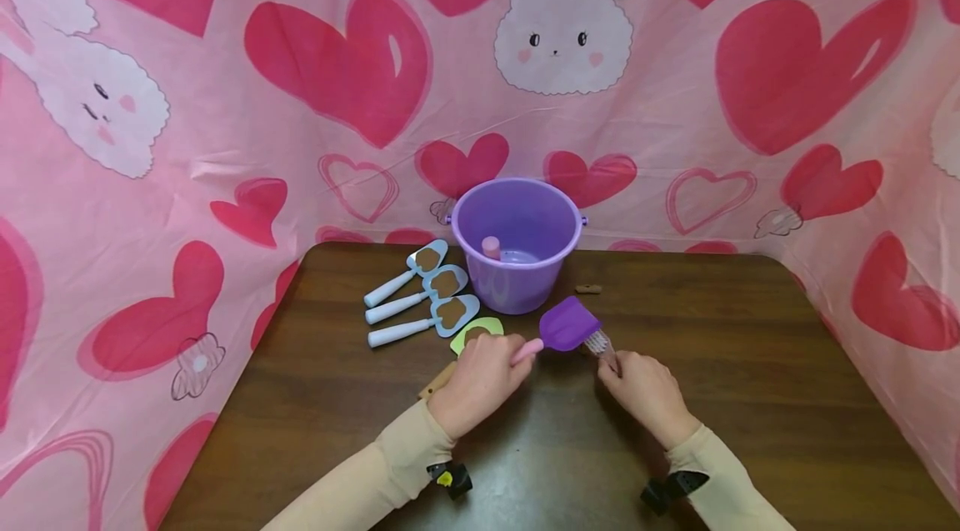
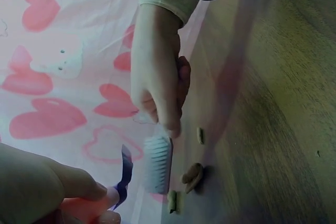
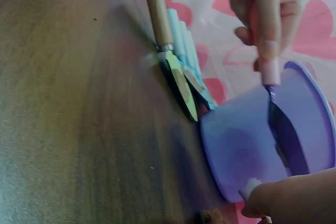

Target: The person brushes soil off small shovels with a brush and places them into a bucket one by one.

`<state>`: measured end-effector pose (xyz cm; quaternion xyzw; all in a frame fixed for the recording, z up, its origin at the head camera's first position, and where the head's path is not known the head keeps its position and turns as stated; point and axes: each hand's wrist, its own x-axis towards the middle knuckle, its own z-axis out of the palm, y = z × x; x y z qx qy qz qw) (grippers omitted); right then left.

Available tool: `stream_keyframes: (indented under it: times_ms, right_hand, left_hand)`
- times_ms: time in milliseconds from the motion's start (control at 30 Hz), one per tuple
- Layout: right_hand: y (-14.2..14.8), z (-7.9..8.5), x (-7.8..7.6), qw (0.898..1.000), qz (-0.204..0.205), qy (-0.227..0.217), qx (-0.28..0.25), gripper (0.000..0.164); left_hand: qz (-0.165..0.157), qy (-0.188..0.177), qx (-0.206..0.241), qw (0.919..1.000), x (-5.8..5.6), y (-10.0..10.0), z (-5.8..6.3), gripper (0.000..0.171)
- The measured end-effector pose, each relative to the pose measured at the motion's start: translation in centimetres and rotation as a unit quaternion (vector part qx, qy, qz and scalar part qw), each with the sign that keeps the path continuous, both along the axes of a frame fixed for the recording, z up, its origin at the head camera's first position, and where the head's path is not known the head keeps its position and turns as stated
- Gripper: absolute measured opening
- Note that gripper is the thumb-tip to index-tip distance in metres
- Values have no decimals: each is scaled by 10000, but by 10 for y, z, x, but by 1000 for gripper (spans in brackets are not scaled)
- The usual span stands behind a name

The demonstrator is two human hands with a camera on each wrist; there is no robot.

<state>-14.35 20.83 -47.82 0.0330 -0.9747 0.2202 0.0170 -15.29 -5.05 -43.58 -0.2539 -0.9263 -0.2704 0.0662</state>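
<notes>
My left hand [image 1: 483, 377] grips the pink handle of a purple toy shovel [image 1: 567, 323], its blade held above the table in front of the bucket. With my right hand [image 1: 647, 389] I hold a clear-handled brush [image 1: 599, 343], its white bristles [image 2: 157, 163] close beside the blade. In the right wrist view the shovel [image 3: 286, 135] hangs edge-on before the purple bucket [image 3: 239, 129], and mostly my right thumb [image 3: 273, 195] shows near the brush. Small brown pieces [image 2: 192, 177] lie on the table below the brush.
The purple bucket [image 1: 517, 285] stands at the back, a pink handle end [image 1: 491, 247] inside it. Left of it lie three light-blue shovels [image 1: 401, 332] with brown marks on their blades. A green shovel [image 1: 491, 324] with a wooden handle [image 1: 437, 381] is partly behind my left hand. One brown piece [image 1: 588, 289] lies right of the bucket.
</notes>
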Motion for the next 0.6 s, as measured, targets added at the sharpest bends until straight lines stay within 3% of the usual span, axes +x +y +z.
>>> stream_keyframes:
  times_ms: [267, 600]
  right_hand:
    - [-14, -4, 3, 9989, 442, 96, -90, 46]
    - [-18, -7, 3, 9960, 489, 741, -71, 51]
  left_hand:
    - [-15, -145, 88, 9999, -1, 3, 2, 23]
    - [-49, -90, 10, 9999, -1, 4, 2, 18]
